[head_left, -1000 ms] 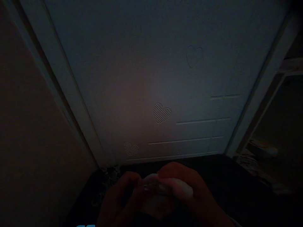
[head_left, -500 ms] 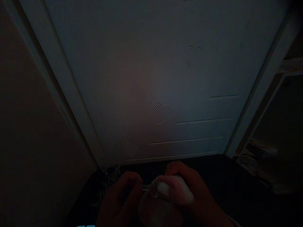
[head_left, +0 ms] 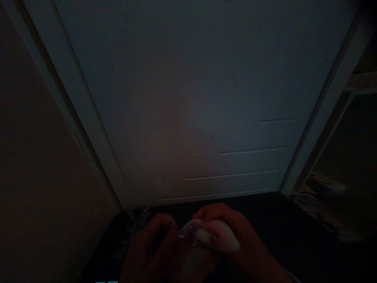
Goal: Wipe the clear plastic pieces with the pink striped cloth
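The view is very dim. My right hand (head_left: 235, 228), at the bottom centre-right, is wrapped round a pale pink-and-white object (head_left: 225, 237) whose exact kind is unclear. A small clear, shiny piece (head_left: 183, 233) sticks out from its left side and reaches my left hand (head_left: 156, 243). The left thumb and index finger are pinched together at the end of that piece. Below, between the hands, hangs a pale rounded shape, too dark to make out.
A pale panel (head_left: 165, 98) with embossed hearts and lines stands ahead, framed at both sides. A brownish wall (head_left: 38, 165) is on the left. Shelving at the right holds a white box (head_left: 326, 184) and other items. The surface below is dark, with a light pattern at left.
The fingers of my right hand have moved left over the top of the pale object. Less of the rounded shape below shows now. My left hand has hardly moved.
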Available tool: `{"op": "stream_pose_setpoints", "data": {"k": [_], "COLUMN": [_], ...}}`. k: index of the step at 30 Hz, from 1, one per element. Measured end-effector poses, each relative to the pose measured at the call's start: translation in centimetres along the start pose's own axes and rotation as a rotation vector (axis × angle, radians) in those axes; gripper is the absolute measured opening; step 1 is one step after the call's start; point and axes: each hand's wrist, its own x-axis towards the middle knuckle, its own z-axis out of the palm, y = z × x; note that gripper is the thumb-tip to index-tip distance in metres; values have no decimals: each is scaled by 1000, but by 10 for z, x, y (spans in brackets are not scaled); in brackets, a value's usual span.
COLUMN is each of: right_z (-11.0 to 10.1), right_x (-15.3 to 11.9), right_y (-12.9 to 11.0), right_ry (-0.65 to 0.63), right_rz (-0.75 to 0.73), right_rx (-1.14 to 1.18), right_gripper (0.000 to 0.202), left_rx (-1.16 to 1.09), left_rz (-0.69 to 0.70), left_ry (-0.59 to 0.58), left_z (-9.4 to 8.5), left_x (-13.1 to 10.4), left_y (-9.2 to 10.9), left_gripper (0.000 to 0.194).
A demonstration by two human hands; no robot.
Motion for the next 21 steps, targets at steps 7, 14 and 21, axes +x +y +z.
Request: {"op": "stream_pose_setpoints", "data": {"k": [7, 14, 21], "right_z": [2, 2, -1], "right_x": [-2, 0, 2], "right_y": [5, 7, 0], "right_ry": [27, 24, -16], "right_rz": [46, 44, -37], "right_rx": [-111, -105, -11], "right_gripper": [6, 6, 11], "left_rx": [-4, -30, -21], "left_rz": [16, 4, -16], "left_ry": [4, 37, 43], "left_z": [-2, 0, 1], "left_x": [-1, 0, 1], "left_y": [-2, -1, 2], "left_gripper": [31, 28, 31]}}
